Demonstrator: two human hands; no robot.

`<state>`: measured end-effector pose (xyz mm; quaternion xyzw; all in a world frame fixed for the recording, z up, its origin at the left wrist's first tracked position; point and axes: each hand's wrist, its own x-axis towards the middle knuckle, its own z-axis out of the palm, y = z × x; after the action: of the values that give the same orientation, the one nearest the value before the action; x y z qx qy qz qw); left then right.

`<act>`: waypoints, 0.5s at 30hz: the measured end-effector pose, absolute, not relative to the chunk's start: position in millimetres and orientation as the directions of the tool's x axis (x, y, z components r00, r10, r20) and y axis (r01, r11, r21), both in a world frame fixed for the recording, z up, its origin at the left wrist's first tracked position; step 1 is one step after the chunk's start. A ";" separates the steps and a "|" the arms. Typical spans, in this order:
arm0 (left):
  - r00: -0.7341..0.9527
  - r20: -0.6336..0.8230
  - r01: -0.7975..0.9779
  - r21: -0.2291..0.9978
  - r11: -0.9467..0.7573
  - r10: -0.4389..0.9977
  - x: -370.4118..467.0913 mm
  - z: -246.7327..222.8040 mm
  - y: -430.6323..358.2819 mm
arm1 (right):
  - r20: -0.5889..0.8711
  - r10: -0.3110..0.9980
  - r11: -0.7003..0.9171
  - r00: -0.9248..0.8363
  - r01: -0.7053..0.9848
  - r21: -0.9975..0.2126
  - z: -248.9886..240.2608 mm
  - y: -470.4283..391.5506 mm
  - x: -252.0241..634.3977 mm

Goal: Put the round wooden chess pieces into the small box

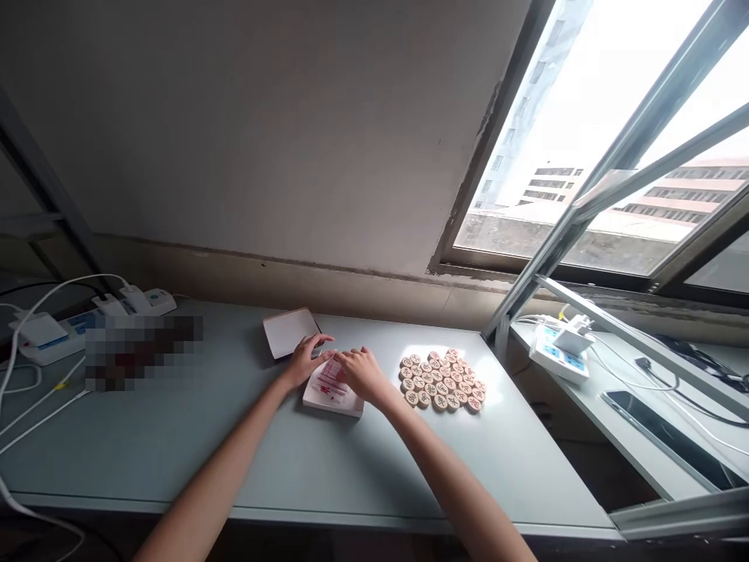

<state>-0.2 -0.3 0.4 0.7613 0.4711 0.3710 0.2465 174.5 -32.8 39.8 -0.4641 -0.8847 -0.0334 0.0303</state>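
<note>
My left fingers (pixel 317 340) stand apart, my right fingers (pixel 353 356) bend over the box (pixel 332 403); leftward, the table (pixel 175 429) offers room. Right fingertips obscured; grip undetermined.

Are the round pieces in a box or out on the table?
Out: the visible round pieces lie clustered on the table, right of the printed box. Whether any are inside cannot be seen.

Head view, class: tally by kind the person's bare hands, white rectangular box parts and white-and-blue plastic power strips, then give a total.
Bare hands (left hand, right hand): 2
Box parts (printed part, plain part): 2
Power strips (left strip, right strip): 2
Total: 6
</note>
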 end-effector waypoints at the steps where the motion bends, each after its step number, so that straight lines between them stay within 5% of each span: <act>1: 0.289 0.354 0.528 0.716 -0.456 0.890 0.4 1.0 -0.8 | 0.095 0.817 0.568 -0.569 0.822 0.036 38.5 -33.5 177.5; 10: 0.402 0.273 0.499 0.734 -0.460 0.874 4.5 3.4 -5.3 | 0.062 0.799 0.600 -0.598 0.799 -0.034 44.6 -23.6 185.4; 15: 0.412 0.231 0.525 0.731 -0.437 0.881 2.9 5.2 -8.7 | 0.337 0.762 0.585 -0.553 0.811 0.008 77.2 -69.1 224.4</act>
<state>2.9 -8.7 5.2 0.7893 0.4453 0.3091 0.2884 224.4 -69.1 77.2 -0.4481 -0.8775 -0.0813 0.1503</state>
